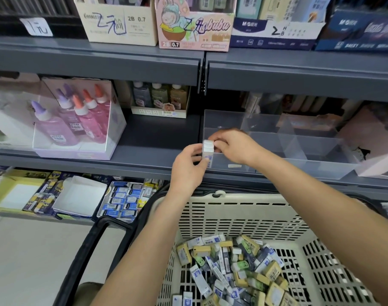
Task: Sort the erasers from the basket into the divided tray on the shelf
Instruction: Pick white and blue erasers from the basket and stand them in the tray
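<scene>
A small stack of white erasers (pixel 208 146) with blue-printed sleeves stands upright at the front left corner of the clear divided tray (pixel 316 149) on the middle shelf. My left hand (pixel 187 167) grips the stack from the left and below. My right hand (pixel 230 144) pinches its top from the right, reaching over the tray's front left compartment. Below, a beige perforated basket (pixel 243 219) holds several loose erasers (pixel 237 268) in white-blue, yellow and green wrappers. The tray's other compartments look bare.
The grey shelf edge (pixel 144 171) runs under the tray. Glue bottles in a clear box (pixel 78 120) stand at the left. A pink box (pixel 374 149) adjoins the tray's right side. Boxed stationery (pixel 120 199) fills the lower shelf. The basket's black handle (pixel 89 248) hangs left.
</scene>
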